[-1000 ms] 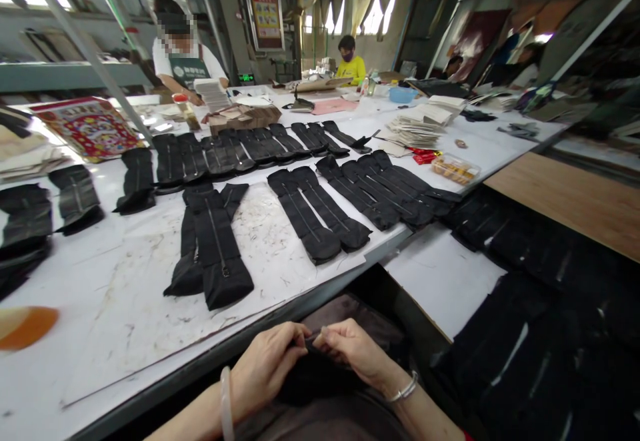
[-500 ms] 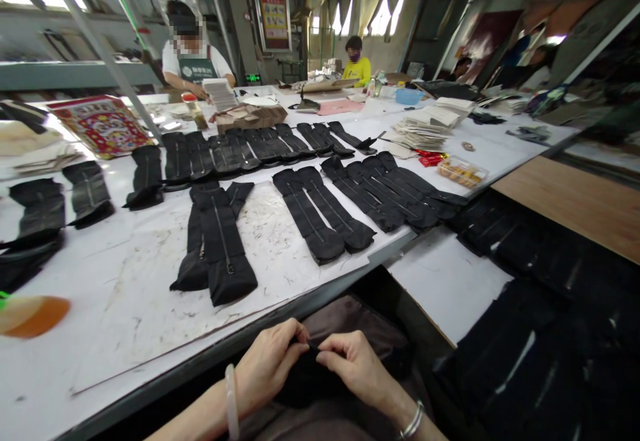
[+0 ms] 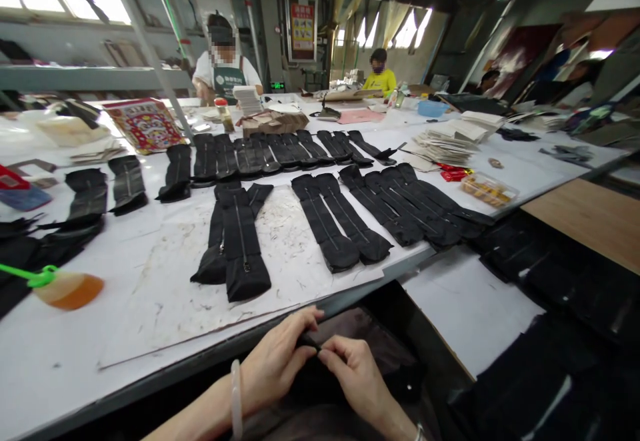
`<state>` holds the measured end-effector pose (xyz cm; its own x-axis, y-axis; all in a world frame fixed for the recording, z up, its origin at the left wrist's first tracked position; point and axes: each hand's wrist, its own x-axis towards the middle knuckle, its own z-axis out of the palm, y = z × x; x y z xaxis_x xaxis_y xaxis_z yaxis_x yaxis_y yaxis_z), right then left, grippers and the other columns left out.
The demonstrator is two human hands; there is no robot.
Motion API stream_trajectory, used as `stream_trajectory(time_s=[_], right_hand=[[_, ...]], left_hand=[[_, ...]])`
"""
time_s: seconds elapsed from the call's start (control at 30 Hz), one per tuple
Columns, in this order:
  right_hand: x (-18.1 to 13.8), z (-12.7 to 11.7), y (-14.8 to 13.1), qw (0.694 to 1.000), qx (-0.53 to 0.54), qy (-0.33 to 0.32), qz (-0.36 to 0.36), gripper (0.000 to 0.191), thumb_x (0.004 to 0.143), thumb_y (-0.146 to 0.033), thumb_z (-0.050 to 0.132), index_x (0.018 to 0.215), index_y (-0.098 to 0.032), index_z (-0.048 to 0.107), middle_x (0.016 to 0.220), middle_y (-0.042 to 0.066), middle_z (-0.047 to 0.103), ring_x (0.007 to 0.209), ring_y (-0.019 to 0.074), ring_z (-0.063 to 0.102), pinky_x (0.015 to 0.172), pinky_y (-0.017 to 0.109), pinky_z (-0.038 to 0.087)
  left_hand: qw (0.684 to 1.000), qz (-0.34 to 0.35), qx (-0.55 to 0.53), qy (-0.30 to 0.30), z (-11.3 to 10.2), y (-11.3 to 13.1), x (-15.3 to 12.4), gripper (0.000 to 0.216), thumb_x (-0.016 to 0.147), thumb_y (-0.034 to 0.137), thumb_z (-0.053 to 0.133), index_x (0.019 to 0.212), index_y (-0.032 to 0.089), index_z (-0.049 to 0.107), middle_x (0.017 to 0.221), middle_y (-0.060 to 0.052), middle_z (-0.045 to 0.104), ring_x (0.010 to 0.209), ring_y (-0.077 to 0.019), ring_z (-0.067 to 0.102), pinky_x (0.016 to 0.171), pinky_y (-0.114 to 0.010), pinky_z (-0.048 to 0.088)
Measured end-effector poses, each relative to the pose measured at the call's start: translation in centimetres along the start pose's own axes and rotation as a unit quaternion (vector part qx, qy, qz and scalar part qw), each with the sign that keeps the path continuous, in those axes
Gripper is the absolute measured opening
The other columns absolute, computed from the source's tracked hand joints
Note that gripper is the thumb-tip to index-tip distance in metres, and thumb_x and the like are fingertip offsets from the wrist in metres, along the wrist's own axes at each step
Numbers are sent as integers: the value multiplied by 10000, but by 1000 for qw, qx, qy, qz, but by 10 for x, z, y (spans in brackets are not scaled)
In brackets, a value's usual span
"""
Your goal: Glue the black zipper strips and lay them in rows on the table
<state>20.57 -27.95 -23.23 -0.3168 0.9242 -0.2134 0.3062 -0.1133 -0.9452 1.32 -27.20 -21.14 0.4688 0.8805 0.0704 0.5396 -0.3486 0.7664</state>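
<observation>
Below the table's front edge, my left hand [image 3: 277, 361] and my right hand [image 3: 353, 374] meet in my lap, both pinched on a black fabric piece [image 3: 310, 382]. A pale bangle rings my left wrist. On the white table [image 3: 125, 308] just ahead lie black zippered fabric pieces: a pair [image 3: 235, 241] in the middle, another pair [image 3: 340, 224] to its right, and a fanned group [image 3: 415, 201] further right.
A long row of black pieces [image 3: 270, 151] runs across the table's middle. An orange-headed brush with a green handle [image 3: 55, 288] lies at the left. A paper stack [image 3: 445, 144] and snack tray [image 3: 487, 189] sit right. Two people work at the far end. Black pieces pile at lower right [image 3: 550, 361].
The view has swung left and up, so the table contents sit further right. My hands stay together in my lap, fingers still pinching the black fabric.
</observation>
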Motion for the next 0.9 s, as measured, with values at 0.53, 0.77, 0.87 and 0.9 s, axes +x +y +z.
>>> stream_trajectory(time_s=[0.53, 0.77, 0.87, 0.9], right_hand=[[-13, -2, 14, 999, -12, 34, -24, 337, 905, -414, 545, 696, -168, 640, 597, -10, 532, 577, 133, 478, 540, 233, 360], [-11, -2, -4, 985, -11, 86, -150, 145, 910, -255, 570, 1022, -218, 653, 979, 56, 690, 879, 193, 653, 777, 271, 524], [-6, -1, -14, 949, -104, 127, -270, 195, 893, -127, 547, 1037, -221, 639, 1003, 66, 661, 949, 204, 620, 844, 318, 518], [-5, 0, -18, 936, -132, 134, -299, 226, 889, -93, 530, 1048, -218, 631, 995, 70, 656, 946, 207, 611, 838, 331, 518]], left_hand=[[864, -280, -418, -14, 0, -4, -17, 395, 698, 445, 739, 967, 167, 660, 955, -76, 685, 749, -188, 615, 506, -238, 486], [817, -304, -490, 26, 8, -2, -9, 435, 561, 419, 858, 759, 147, 582, 595, 40, 578, 537, -68, 501, 545, -199, 468], [820, -302, -485, 36, 8, 1, -6, 430, 553, 417, 861, 749, 149, 587, 576, 48, 568, 529, -71, 500, 547, -211, 473], [822, -300, -483, 38, 8, 2, -5, 418, 559, 410, 858, 747, 148, 591, 574, 49, 566, 530, -73, 502, 550, -214, 473]])
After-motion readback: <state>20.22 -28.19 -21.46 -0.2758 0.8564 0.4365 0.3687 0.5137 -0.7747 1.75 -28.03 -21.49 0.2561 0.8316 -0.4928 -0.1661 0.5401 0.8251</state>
